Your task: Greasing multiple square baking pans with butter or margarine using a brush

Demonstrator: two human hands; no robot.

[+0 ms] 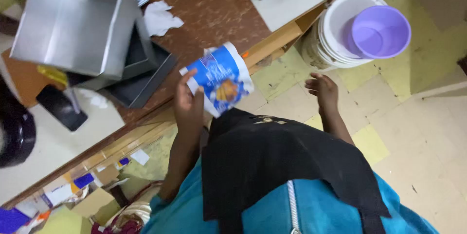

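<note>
Head view: left hand (188,101) grips blue-white snack packet (220,78); right hand (323,90) empty, fingers loose, near purple bowl (380,32).

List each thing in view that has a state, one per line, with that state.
Left hand: gripping the snack bag.
Right hand: empty, fingers loose, over the floor.
Snack bag: blue and white, crumpled, held up off the table.
Metal box: open, empty, tilted on dark trays.
Purple bowl: empty, sitting in the white bucket.
White bucket: open, no lid.
Phone: screen dark, flat on the table.
</note>
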